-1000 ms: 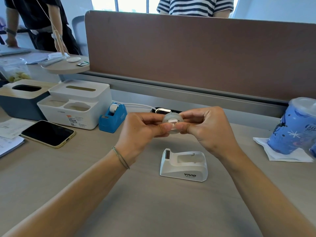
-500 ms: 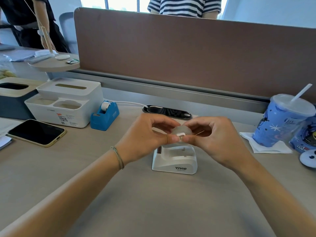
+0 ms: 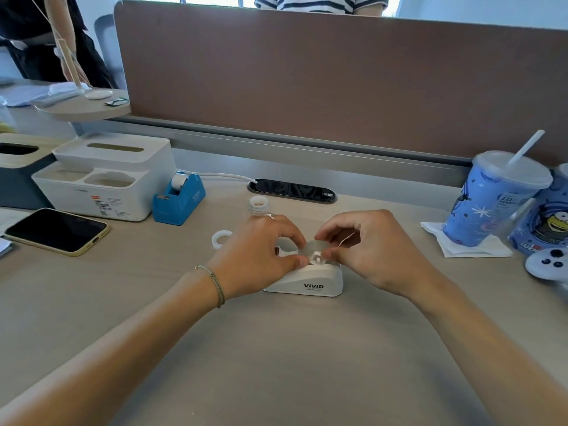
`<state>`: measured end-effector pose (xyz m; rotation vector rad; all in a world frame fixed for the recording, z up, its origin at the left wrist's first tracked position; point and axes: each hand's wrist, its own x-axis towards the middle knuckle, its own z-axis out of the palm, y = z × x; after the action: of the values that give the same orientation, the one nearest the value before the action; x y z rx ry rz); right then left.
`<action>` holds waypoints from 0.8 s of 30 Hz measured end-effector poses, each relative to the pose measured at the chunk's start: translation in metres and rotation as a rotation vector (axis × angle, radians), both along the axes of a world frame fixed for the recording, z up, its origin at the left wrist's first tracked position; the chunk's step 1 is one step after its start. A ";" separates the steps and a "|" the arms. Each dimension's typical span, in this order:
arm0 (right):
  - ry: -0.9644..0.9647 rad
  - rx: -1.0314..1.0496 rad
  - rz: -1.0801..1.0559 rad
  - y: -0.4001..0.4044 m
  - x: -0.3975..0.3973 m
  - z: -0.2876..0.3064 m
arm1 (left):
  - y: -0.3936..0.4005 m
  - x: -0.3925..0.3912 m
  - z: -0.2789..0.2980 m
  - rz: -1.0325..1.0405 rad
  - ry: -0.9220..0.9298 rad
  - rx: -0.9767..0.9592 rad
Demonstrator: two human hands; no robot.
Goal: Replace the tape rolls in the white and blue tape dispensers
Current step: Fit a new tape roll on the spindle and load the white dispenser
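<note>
The white tape dispenser (image 3: 310, 282) marked VIVID sits in the middle of the desk. A clear tape roll (image 3: 316, 255) on its white hub rests in the dispenser's slot, pinched from both sides by my left hand (image 3: 261, 253) and my right hand (image 3: 375, 250). The blue tape dispenser (image 3: 179, 198) stands at the back left with a small white roll in it. A stack of tape rolls (image 3: 259, 205) stands behind my left hand, and an empty white ring (image 3: 222, 238) lies to its left.
A phone (image 3: 57, 231) lies at the left. White organiser box (image 3: 106, 175) and a dark tissue box (image 3: 17, 167) stand behind it. Blue cups (image 3: 491, 201) on a napkin and a game controller (image 3: 547, 264) are at the right. A brown partition (image 3: 338, 81) closes the back.
Both hands have come down from mid-air with the tape roll, which now sits in the white dispenser's slot. The view has tilted down and closer.
</note>
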<state>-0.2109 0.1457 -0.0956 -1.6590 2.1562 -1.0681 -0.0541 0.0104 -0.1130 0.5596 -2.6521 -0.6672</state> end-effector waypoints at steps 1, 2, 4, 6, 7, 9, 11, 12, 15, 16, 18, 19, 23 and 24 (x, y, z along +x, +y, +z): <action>0.006 -0.002 0.005 0.000 0.000 -0.001 | 0.000 0.000 0.000 0.001 -0.012 -0.007; 0.011 -0.004 0.009 0.000 -0.001 -0.001 | 0.000 0.000 0.001 0.000 -0.017 -0.010; 0.015 0.001 0.018 0.001 -0.003 -0.001 | -0.001 0.000 0.001 -0.008 -0.017 -0.016; 0.029 0.021 0.029 0.001 -0.006 -0.003 | -0.003 0.000 0.002 -0.013 -0.031 -0.027; 0.046 0.035 0.036 0.000 -0.007 -0.004 | -0.004 0.000 0.002 -0.014 -0.045 -0.027; 0.070 0.054 0.049 -0.001 -0.008 -0.007 | -0.006 0.001 0.002 -0.024 -0.074 -0.023; 0.065 0.059 0.059 -0.002 -0.009 -0.009 | -0.006 0.001 0.001 -0.044 -0.098 -0.018; 0.054 0.058 0.063 -0.002 -0.009 -0.009 | -0.006 0.001 0.001 -0.056 -0.104 -0.018; -0.038 0.012 0.046 -0.004 -0.011 -0.012 | -0.003 0.000 0.004 -0.080 -0.092 -0.007; -0.080 -0.004 0.037 -0.005 -0.012 -0.014 | -0.002 -0.001 0.004 -0.080 -0.083 0.011; -0.176 -0.003 0.035 -0.007 -0.017 -0.019 | 0.000 -0.003 0.002 -0.065 -0.072 0.030; -0.229 0.007 0.043 -0.007 -0.020 -0.022 | 0.000 -0.004 -0.001 -0.053 -0.067 0.025; -0.409 0.031 0.078 -0.007 -0.026 -0.030 | 0.003 -0.009 -0.009 0.018 -0.067 0.004; -0.429 0.035 0.083 -0.007 -0.026 -0.032 | 0.004 -0.010 -0.010 0.040 -0.060 0.018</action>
<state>-0.2367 0.1386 -0.1274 -1.3403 1.8042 -1.2222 -0.0639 0.0139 -0.1231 0.6461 -2.6850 -0.6734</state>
